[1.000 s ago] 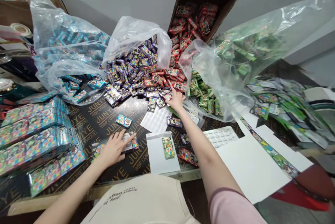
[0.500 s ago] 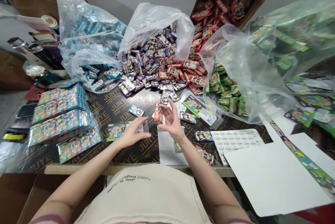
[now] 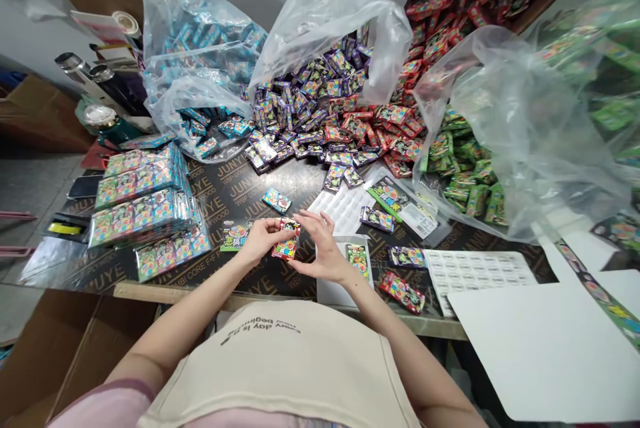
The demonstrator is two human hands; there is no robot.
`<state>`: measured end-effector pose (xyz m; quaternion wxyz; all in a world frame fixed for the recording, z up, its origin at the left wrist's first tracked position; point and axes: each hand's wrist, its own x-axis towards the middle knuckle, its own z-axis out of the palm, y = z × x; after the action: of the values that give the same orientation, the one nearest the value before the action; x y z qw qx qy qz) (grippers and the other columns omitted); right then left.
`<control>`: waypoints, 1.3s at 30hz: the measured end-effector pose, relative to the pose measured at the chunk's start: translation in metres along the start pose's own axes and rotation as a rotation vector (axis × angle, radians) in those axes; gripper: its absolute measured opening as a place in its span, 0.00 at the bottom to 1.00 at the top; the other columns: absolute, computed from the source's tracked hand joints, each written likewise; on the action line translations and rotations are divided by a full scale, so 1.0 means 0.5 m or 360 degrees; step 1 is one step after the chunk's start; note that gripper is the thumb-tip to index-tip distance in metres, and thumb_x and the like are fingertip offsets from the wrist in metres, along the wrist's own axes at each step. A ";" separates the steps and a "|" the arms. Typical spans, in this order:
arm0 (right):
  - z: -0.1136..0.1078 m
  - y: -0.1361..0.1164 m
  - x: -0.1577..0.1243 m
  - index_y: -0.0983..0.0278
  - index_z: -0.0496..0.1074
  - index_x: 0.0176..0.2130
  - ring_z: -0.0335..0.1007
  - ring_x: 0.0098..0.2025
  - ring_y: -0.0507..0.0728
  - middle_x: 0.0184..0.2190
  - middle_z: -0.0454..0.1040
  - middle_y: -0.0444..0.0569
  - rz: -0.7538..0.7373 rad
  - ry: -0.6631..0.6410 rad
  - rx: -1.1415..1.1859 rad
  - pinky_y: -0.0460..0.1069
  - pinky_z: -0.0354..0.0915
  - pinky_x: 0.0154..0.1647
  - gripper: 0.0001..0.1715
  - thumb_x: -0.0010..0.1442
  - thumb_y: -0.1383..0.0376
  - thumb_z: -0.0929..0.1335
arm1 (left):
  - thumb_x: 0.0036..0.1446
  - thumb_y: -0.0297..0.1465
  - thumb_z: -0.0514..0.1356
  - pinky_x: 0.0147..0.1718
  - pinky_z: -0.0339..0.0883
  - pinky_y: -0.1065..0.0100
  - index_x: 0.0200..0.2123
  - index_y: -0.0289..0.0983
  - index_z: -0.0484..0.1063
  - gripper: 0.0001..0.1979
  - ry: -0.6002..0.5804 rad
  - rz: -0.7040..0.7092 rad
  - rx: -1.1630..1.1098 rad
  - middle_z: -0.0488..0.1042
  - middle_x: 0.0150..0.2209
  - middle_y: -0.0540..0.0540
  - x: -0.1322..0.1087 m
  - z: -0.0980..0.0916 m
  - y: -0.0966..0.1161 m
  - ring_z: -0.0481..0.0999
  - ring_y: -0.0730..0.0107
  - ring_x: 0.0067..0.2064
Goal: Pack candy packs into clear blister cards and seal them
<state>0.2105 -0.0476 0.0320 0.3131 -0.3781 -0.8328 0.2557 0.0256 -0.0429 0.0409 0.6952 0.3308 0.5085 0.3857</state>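
Note:
A small red candy packet (image 3: 285, 245) with colourful printing is pinched in my left hand (image 3: 260, 241), thumb over its front. My right hand (image 3: 323, 251) is at the packet's right side, fingers and thumb apart; its fingertips are close to the top and bottom corners, and I cannot tell if they touch. A green-and-black printed card (image 3: 235, 238) lies partly under my left hand. Just beyond the hands is a blue packet (image 3: 277, 200). To the right, a green packet (image 3: 357, 260) rests on a white sheet (image 3: 333, 291).
Stacked multi-packs (image 3: 145, 211) stand at the left. Plastic bags of blue (image 3: 200, 115), purple (image 3: 310, 101) and green packets (image 3: 465, 181) line the back, with red packets (image 3: 400, 128) spilling from a box. Loose packets (image 3: 403, 291), a sticker sheet (image 3: 480, 271) and white card (image 3: 545, 341) lie right.
The red packet has moved from my right hand to my left, slightly left and down, and now shows its broad face. My right hand has loosened and spread; the view has shifted.

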 end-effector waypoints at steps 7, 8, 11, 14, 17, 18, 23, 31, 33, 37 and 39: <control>0.001 0.005 -0.009 0.58 0.53 0.63 0.61 0.58 0.65 0.52 0.69 0.53 0.0072 0.0103 -0.0268 0.63 0.39 0.63 0.47 0.48 0.54 0.70 | 0.46 0.45 0.66 0.35 0.68 0.64 0.35 0.32 0.75 0.21 -0.0053 0.0230 0.0504 0.77 0.31 0.44 0.009 -0.020 -0.014 0.75 0.65 0.32; -0.003 0.015 -0.012 0.58 0.54 0.62 0.62 0.57 0.65 0.52 0.69 0.53 0.0113 0.0149 -0.0299 0.63 0.38 0.63 0.46 0.48 0.54 0.70 | 0.47 0.46 0.65 0.41 0.67 0.61 0.40 0.33 0.75 0.24 -0.0069 0.0347 0.0724 0.77 0.37 0.42 0.010 -0.031 -0.012 0.76 0.61 0.38; -0.012 0.053 -0.024 0.57 0.54 0.62 0.63 0.55 0.65 0.50 0.70 0.52 0.0224 0.0225 -0.0405 0.64 0.37 0.62 0.44 0.49 0.55 0.70 | 0.37 0.45 0.70 0.56 0.55 0.50 0.56 0.39 0.66 0.41 -0.0151 0.0711 0.1629 0.69 0.54 0.37 0.013 -0.068 -0.007 0.66 0.49 0.55; -0.004 0.080 -0.036 0.54 0.55 0.62 0.60 0.57 0.67 0.52 0.70 0.51 0.0247 0.0111 -0.0443 0.66 0.34 0.62 0.44 0.49 0.55 0.70 | 0.35 0.38 0.72 0.58 0.48 0.47 0.64 0.39 0.54 0.52 -0.0289 0.0777 0.2276 0.64 0.56 0.36 0.017 -0.095 -0.014 0.61 0.45 0.58; 0.014 0.085 -0.042 0.53 0.54 0.63 0.58 0.58 0.68 0.53 0.69 0.51 0.0261 -0.0032 -0.0368 0.68 0.33 0.62 0.45 0.49 0.56 0.71 | 0.41 0.32 0.67 0.56 0.51 0.50 0.67 0.39 0.43 0.52 -0.0297 0.0770 0.2350 0.65 0.54 0.38 0.018 -0.102 -0.026 0.63 0.49 0.55; 0.019 0.085 -0.041 0.53 0.54 0.63 0.59 0.58 0.68 0.54 0.69 0.51 0.0266 -0.0070 -0.0305 0.68 0.34 0.62 0.47 0.48 0.57 0.71 | 0.42 0.32 0.66 0.56 0.52 0.51 0.67 0.40 0.40 0.53 -0.0288 0.0786 0.2304 0.64 0.53 0.38 0.018 -0.102 -0.028 0.63 0.50 0.55; 0.024 0.094 -0.023 0.54 0.48 0.65 0.59 0.60 0.67 0.57 0.67 0.53 0.0235 -0.0260 0.0117 0.68 0.38 0.63 0.56 0.44 0.53 0.74 | 0.43 0.31 0.65 0.55 0.55 0.53 0.67 0.40 0.36 0.54 -0.0359 0.0886 0.2079 0.63 0.54 0.39 0.010 -0.099 -0.028 0.63 0.53 0.54; 0.030 0.041 -0.029 0.56 0.47 0.65 0.61 0.60 0.62 0.51 0.72 0.52 0.0366 -0.0016 0.0199 0.64 0.38 0.64 0.45 0.56 0.51 0.69 | 0.45 0.35 0.65 0.52 0.60 0.53 0.66 0.38 0.40 0.50 -0.0153 0.0934 0.1972 0.64 0.52 0.39 0.023 -0.106 -0.039 0.66 0.53 0.52; 0.006 0.057 -0.026 0.55 0.52 0.63 0.61 0.60 0.60 0.54 0.70 0.51 0.0313 -0.0042 0.0156 0.62 0.39 0.64 0.39 0.58 0.51 0.67 | 0.46 0.37 0.64 0.52 0.61 0.53 0.66 0.39 0.42 0.48 -0.0155 0.0973 0.2042 0.64 0.52 0.39 0.035 -0.106 -0.046 0.66 0.52 0.52; -0.150 0.192 -0.026 0.60 0.60 0.59 0.57 0.61 0.61 0.59 0.65 0.55 0.0755 0.0640 -0.0372 0.59 0.48 0.61 0.30 0.60 0.53 0.64 | 0.47 0.37 0.64 0.51 0.62 0.52 0.65 0.42 0.47 0.44 -0.0233 0.0967 0.2236 0.64 0.51 0.40 0.047 -0.105 -0.059 0.66 0.51 0.51; -0.251 0.285 -0.042 0.64 0.63 0.57 0.55 0.60 0.64 0.58 0.64 0.59 0.1064 0.0865 -0.0738 0.60 0.50 0.59 0.29 0.59 0.56 0.64 | 0.47 0.38 0.63 0.50 0.62 0.52 0.64 0.42 0.49 0.42 -0.0265 0.0946 0.2310 0.64 0.51 0.39 0.047 -0.106 -0.067 0.66 0.50 0.51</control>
<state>0.3779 0.0424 0.0152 0.3273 -0.7377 -0.5889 0.0422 -0.0142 -0.0351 -0.0123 0.2090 0.8517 0.4697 0.1011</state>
